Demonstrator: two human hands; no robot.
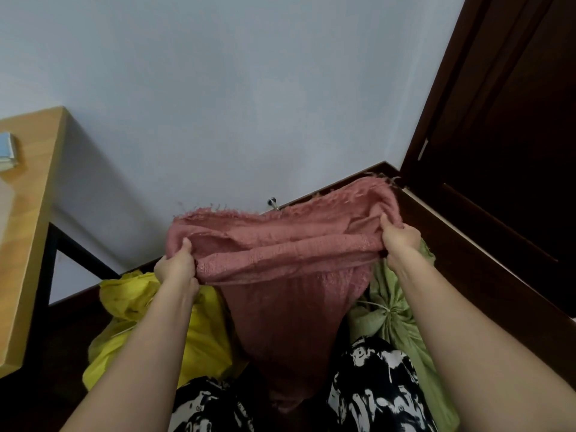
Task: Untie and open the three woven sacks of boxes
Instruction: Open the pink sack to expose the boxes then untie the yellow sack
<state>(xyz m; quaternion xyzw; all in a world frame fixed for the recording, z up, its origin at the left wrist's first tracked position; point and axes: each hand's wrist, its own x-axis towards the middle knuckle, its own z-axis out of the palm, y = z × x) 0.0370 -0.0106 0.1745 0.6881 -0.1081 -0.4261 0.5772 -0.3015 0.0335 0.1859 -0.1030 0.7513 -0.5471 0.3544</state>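
A pink woven sack (290, 294) stands on the floor between my knees, its frayed mouth pulled wide. My left hand (177, 266) grips the left side of its rim and my right hand (400, 241) grips the right side, stretching the opening apart. Its contents are hidden by folded fabric. A yellow sack (137, 322) sits to its left, partly behind my left forearm. To its right a green sack (392, 310) is bunched at the neck and tied with a pale string.
A wooden table (34, 219) with black legs stands at the left, with a small blue-and-white object (7, 151) on it. A dark door (505, 135) and a dark baseboard (343, 182) close the right and back. A metal doorstop (272, 202) sticks out of the wall.
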